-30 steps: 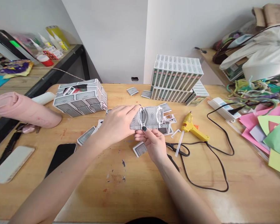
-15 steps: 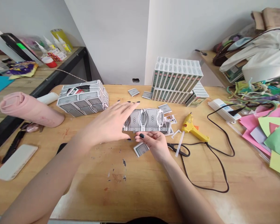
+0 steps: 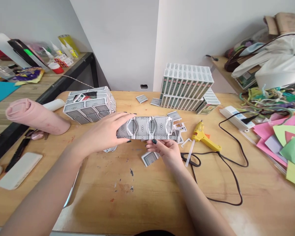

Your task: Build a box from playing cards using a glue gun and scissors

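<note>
A long piece built from folded playing cards [image 3: 142,127], with patterned backs and white curved edges, is held up over the table. My left hand [image 3: 102,129] is closed around its left end, thumb below and fingers over the top. At its lower edge, my right hand [image 3: 167,150] pinches it from beneath, with the thumb in front. One loose playing card [image 3: 150,158] lies under my right hand. Behind the right end are more cards [image 3: 180,127], one face up. Scissors [image 3: 193,160] rest just right of my right hand.
A yellow glue gun [image 3: 205,137] with a black cord lies to the right, near a white power strip [image 3: 237,117]. Stacked card packs [image 3: 186,87] stand at the back. A card-covered box [image 3: 89,106] and a pink roll [image 3: 38,116] are on the left.
My left hand has come down from hovering with spread fingers and closed on the left end of the card piece. More of the piece shows now. My right hand still holds it.
</note>
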A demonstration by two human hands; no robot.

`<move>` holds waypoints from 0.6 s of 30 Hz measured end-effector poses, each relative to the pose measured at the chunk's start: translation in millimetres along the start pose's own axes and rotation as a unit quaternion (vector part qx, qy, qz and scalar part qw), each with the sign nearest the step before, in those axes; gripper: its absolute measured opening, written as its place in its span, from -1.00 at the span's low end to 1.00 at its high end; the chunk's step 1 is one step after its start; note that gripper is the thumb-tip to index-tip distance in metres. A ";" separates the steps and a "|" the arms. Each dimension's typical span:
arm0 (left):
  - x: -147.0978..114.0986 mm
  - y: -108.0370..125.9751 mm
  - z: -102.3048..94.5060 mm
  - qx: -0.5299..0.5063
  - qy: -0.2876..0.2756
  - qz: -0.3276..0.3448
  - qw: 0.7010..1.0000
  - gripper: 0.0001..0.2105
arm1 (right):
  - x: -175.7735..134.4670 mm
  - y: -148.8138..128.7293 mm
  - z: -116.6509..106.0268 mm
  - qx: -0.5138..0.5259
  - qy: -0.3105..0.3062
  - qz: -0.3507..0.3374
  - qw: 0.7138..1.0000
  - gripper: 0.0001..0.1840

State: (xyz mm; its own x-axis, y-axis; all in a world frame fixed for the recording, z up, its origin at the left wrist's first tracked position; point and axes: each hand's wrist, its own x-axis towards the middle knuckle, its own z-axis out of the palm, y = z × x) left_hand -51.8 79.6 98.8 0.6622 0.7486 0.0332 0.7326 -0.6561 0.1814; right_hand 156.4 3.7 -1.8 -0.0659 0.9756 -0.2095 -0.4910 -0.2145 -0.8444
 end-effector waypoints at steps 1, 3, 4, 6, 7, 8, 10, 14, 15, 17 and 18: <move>-0.3 -1.1 -0.1 0.002 -0.001 0.002 1.000 -0.39 | -1.1 -1.4 -2.9 -0.008 0.009 0.001 1.000 -0.71; -0.7 -1.9 -0.7 0.009 -0.002 0.008 1.000 -0.40 | -3.6 -4.2 -8.3 -0.022 0.023 -0.004 0.999 -0.68; -0.4 -0.7 -0.8 0.016 0.003 0.012 1.000 -0.40 | -4.8 -5.5 -10.2 -0.027 0.026 -0.008 0.999 -0.68; 1.8 6.0 0.0 0.034 0.018 0.022 0.999 -0.38 | -6.8 -7.9 -11.4 -0.039 0.026 -0.013 0.999 -0.67; 4.1 11.5 1.3 0.043 0.027 0.029 0.998 -0.35 | -7.4 -9.0 -10.6 -0.047 0.024 -0.012 0.999 -0.66; 7.3 18.1 3.1 0.049 0.031 0.038 0.998 -0.31 | -7.8 -9.9 -9.2 -0.056 0.022 -0.010 0.998 -0.65; 16.4 32.8 8.0 0.052 0.026 0.072 0.996 -0.26 | -8.1 -11.5 -5.5 -0.070 0.025 -0.011 0.997 -0.65; 39.7 54.5 16.7 0.048 0.027 0.119 0.991 -0.26 | -7.2 -13.4 -2.2 -0.091 0.044 -0.033 0.994 -0.68; 45.0 56.9 17.6 0.048 0.028 0.127 0.990 -0.27 | -6.7 -13.6 -2.7 -0.099 0.050 -0.039 0.993 -0.69; 53.6 58.7 17.9 0.038 0.025 0.135 0.990 -0.28 | -5.4 -13.4 -4.9 -0.121 0.066 -0.049 0.989 -0.71; 56.7 58.6 17.5 0.031 0.022 0.136 0.990 -0.29 | -4.7 -13.1 -6.3 -0.131 0.074 -0.053 0.987 -0.71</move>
State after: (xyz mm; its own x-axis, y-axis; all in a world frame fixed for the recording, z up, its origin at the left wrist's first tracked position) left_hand 31.4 81.9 94.1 0.8296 0.5463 0.1153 0.5374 -0.8374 0.1002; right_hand 168.6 1.6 7.2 0.1104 0.9798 -0.1668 -0.2448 -0.1359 -0.9600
